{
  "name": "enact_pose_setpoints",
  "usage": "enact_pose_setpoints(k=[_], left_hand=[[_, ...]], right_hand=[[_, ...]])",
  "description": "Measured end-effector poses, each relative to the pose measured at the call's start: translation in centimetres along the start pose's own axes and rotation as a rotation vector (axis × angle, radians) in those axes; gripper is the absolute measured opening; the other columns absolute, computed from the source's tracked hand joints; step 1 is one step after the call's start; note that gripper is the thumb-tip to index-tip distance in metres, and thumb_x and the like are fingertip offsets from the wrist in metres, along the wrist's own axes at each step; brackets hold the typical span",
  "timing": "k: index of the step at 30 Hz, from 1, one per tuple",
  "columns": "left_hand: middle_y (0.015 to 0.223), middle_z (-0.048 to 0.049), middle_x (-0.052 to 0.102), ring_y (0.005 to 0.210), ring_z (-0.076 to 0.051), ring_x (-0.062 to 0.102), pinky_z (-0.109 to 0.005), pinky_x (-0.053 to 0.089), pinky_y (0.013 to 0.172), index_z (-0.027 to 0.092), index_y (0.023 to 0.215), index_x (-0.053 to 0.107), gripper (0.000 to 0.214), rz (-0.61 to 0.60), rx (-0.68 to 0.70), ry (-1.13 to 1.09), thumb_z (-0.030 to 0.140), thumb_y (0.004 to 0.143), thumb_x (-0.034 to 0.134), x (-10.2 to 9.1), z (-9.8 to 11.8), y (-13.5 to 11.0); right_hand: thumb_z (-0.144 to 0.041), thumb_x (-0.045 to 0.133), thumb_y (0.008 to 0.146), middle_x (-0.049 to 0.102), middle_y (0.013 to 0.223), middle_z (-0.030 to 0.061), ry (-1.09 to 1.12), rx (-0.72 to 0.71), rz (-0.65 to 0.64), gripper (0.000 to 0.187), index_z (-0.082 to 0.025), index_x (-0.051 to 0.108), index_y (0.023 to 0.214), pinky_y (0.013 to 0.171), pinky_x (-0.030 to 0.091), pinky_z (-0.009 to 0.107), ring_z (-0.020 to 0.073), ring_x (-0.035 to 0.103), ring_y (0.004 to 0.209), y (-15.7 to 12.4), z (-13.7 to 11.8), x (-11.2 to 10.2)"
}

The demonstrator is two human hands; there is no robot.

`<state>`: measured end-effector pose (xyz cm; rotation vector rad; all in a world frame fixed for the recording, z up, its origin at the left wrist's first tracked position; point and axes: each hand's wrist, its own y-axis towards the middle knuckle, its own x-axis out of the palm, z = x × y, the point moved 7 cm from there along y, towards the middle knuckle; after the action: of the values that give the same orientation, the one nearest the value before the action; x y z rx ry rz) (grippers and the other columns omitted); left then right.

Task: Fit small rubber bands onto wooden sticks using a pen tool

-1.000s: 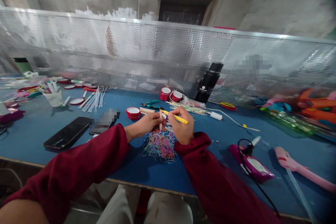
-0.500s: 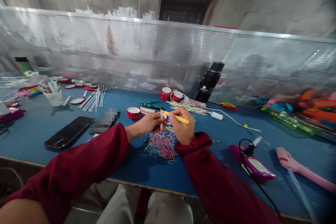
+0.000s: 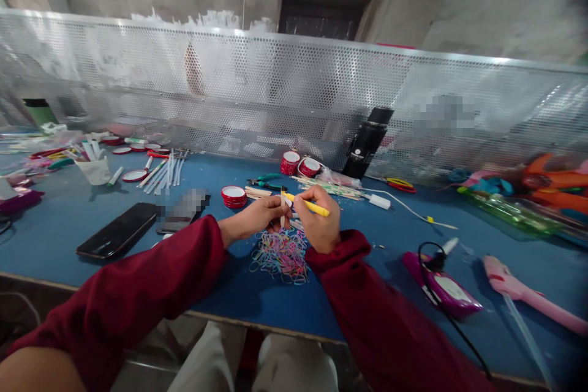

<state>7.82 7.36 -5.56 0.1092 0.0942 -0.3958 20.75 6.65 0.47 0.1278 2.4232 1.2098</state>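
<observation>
Wooden stick (image 3: 282, 208) stands upright, pinched in the left hand (image 3: 257, 215) just above the heap of coloured rubber bands (image 3: 280, 255) on the blue table (image 3: 68, 220). Crossing it, the yellow stick (image 3: 307, 204) lies nearly level, gripped by the right hand (image 3: 319, 220), its long axis running left to right.

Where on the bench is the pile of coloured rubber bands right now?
In the head view, the rubber bands lie near the blue table's front edge, centre, just below the left hand and right hand.
</observation>
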Motion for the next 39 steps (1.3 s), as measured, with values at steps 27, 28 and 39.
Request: enact_pose_setpoints(k=[27,28,39], left_hand=[[0.068,-0.001,0.062,0.047,-0.005,0.05,-0.019,0.039,0.047,0.014,0.085,0.054,0.025,0.02,-0.054,-0.009,0.039,0.09,0.054,0.24,0.58,-0.32],[0.069,-0.001,0.062,0.047,-0.005,0.05,-0.019,0.039,0.047,0.014,0.085,0.054,0.025,0.019,-0.052,-0.01,0.039,0.091,0.053,0.24,0.59,-0.31],[0.07,-0.0017,0.063,0.048,-0.006,0.051,-0.019,0.038,0.047,0.014,0.086,0.056,0.027,0.028,-0.036,-0.029,0.041,0.09,0.054,0.02,0.36,-0.15]], right_hand=[[-0.025,0.058,0.082,0.061,0.067,-0.0022,-0.017,-0.016,-0.011,0.011,-0.021,0.055,0.072,0.062,0.042,0.028,0.0141,0.055,0.063,-0.05,-0.26,0.15],[-0.025,0.058,0.082,0.061,0.067,-0.0022,-0.015,-0.011,-0.008,0.011,-0.021,0.056,0.072,0.062,0.042,0.028,0.0141,0.055,0.062,-0.06,-0.26,0.12],[-0.025,0.059,0.081,0.06,0.065,-0.0029,-0.03,-0.01,0.012,0.012,-0.021,0.055,0.071,0.061,0.042,0.027,0.0135,0.055,0.061,0.07,-0.16,-0.08]])
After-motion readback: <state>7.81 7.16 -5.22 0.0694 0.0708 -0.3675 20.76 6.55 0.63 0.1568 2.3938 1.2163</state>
